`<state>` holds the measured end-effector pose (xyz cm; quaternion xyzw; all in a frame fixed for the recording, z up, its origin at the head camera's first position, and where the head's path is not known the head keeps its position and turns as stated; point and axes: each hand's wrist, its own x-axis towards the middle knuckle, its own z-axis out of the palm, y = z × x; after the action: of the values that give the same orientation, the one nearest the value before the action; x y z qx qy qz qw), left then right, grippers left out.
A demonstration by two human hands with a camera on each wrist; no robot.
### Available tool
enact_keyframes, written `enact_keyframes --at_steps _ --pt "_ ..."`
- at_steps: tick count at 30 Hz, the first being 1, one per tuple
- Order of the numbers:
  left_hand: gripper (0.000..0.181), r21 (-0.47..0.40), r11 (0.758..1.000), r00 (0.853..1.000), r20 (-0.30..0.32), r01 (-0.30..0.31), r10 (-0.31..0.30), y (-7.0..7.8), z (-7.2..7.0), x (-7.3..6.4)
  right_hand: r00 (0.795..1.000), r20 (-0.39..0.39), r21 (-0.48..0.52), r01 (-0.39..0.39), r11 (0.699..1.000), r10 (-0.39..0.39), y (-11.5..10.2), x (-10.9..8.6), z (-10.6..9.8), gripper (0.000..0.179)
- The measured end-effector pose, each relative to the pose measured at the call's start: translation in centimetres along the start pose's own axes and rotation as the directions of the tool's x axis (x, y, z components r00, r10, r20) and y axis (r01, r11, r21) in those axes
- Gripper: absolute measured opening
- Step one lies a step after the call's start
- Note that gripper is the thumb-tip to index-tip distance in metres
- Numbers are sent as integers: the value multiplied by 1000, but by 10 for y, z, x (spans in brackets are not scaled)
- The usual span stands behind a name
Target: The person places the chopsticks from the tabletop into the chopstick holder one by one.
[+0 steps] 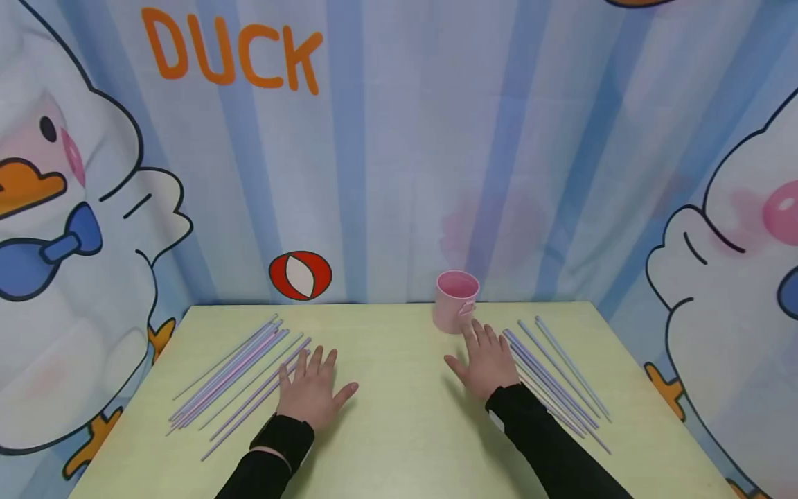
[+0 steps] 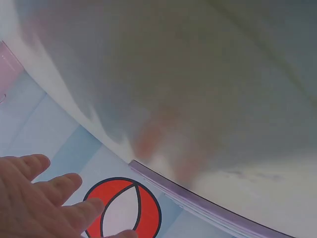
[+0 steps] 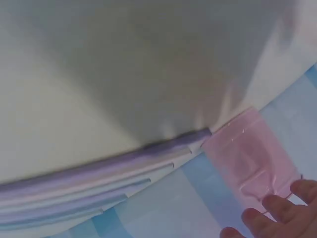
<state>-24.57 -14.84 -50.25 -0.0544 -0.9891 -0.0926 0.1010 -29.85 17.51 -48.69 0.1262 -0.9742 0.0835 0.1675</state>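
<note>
My left hand (image 1: 309,391), its fingers spread and holding nothing, is over the right edge of a bunch of thin pastel straw-like sticks (image 1: 231,378). Purple, pink and pale green ones lie slantwise there. On the other side, my right hand (image 1: 489,364) has its fingers extended and its thumb held apart. Its fingertips overlap the lower part of a pink mug (image 1: 449,312) in the head view. Beside that hand lies a second bunch of sticks (image 1: 551,380), partly hidden by the hand and sleeve. In the right wrist view, the mug (image 3: 247,153) shows its handle near the fingers (image 3: 282,210).
The pale yellow table (image 1: 399,416) ends at the back against a striped blue curtain (image 1: 399,173). Duck figures, a printed red-and-white ball (image 1: 300,276) and orange lettering decorate the curtain. The mug stands upright near the table's back edge.
</note>
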Motion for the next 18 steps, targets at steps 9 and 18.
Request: enact_keyframes --at_steps 9,18 --pt "83 -10 1000 1000 1 -5 5 -2 5 -4 1000 -1 29 26 999 -26 15 52 -4 72" --pt "80 11 1000 998 -59 -17 18 -13 2 -3 996 75 137 28 990 -39 -4 61 -10 67"
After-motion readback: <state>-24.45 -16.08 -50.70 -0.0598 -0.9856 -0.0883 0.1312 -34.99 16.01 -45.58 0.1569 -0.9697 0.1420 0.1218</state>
